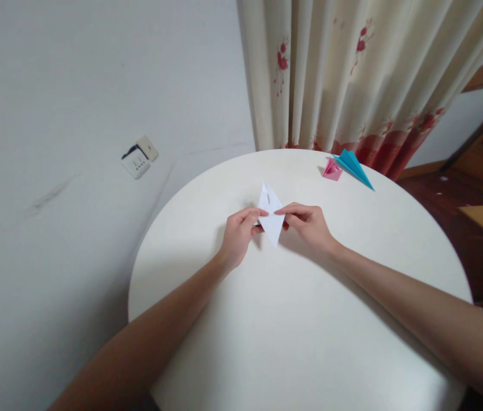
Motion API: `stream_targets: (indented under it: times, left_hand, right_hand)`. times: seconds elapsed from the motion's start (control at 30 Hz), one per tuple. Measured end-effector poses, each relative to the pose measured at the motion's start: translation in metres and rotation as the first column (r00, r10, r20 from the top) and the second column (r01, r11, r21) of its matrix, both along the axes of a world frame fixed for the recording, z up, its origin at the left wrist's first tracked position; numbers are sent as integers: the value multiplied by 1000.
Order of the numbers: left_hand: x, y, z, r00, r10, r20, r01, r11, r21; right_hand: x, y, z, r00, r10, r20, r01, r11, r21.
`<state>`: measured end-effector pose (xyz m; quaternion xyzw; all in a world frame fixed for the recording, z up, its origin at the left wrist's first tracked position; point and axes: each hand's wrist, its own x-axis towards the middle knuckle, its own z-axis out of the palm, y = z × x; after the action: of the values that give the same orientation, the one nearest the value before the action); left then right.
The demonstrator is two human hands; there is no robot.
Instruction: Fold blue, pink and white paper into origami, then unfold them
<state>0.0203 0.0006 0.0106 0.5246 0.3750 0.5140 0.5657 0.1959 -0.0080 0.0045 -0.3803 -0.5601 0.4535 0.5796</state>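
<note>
Both hands, left point(239, 235) and right point(307, 225), pinch folded white paper point(270, 214).

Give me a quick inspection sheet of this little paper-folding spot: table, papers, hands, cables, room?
Surface: round white table, plain top.
Job's things: white folded paper, diamond-shaped, held above the table's middle.
Clutter: pink folded paper and blue folded paper, side by side at the far edge.
Hands: left hand pinches the white paper's left side; right hand pinches its right side.
Cables: nothing seen; a wall socket sits left of the table.
Surroundings: cream curtain with red flowers behind; dark wooden floor to the right.
</note>
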Motion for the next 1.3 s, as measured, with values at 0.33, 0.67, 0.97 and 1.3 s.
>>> stream_targets:
  times: [0.33,0.67,0.97,1.3]
  left_hand:
    - [1,-3,2,976,118,-183,-92,985,143]
    - [1,-5,-1,987,92,-135,-65,980,191]
    - [0,-3,2,986,67,-154,-51,993,105]
    - [-3,-1,-1,989,36,-142,-30,999,41]
  right_hand:
    - [-2,1,-8,999,0,42,-2,999,36]
    - [-3,-1,0,997,12,-76,-10,1000,18]
    - [-3,0,-5,998,10,68,-3,994,-111]
    - [-3,-2,-4,997,-4,73,11,996,-90]
